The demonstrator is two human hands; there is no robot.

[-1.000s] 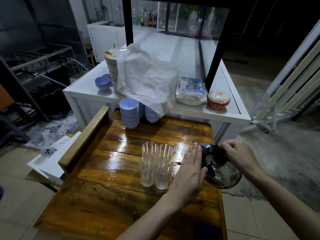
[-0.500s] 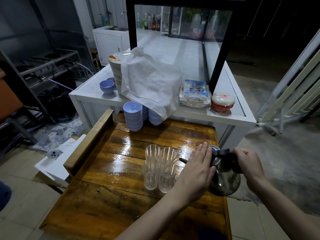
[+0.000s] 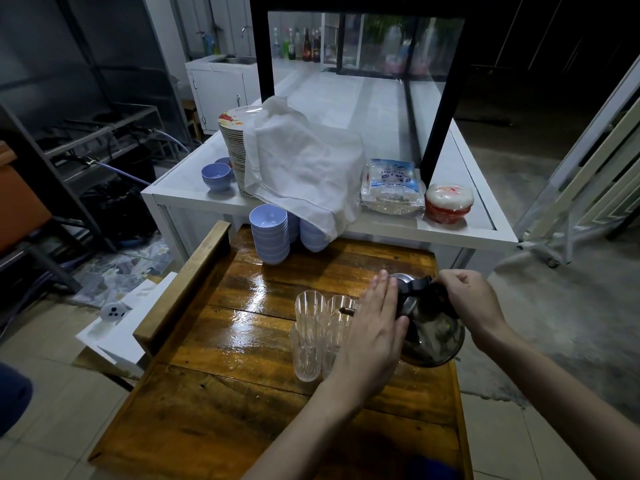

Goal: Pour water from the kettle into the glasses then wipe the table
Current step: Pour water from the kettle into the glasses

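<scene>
Several clear ribbed glasses (image 3: pixel 308 327) stand bunched together on the wet wooden table (image 3: pixel 225 341). Right of them a shiny metal kettle (image 3: pixel 436 337) with a black handle is tipped toward the glasses, its spout over the rim of the back right glass. My right hand (image 3: pixel 467 299) grips the black handle from the right. My left hand (image 3: pixel 372 330) lies flat against the kettle's lid and left side, fingers straight, hiding part of the right-hand glasses. I cannot tell whether water is flowing.
Stacks of blue bowls (image 3: pixel 270 233) stand at the table's far edge under a white counter (image 3: pixel 194 194). On the counter are a plate stack (image 3: pixel 232 143), a white cloth (image 3: pixel 304 168), a plastic packet (image 3: pixel 393 187) and a red-and-white tub (image 3: pixel 448 202). A raised wooden rail lines the table's left side.
Both hands have brought the kettle a little closer to the glasses, so its spout now sits over a glass rim. The glasses have not moved.
</scene>
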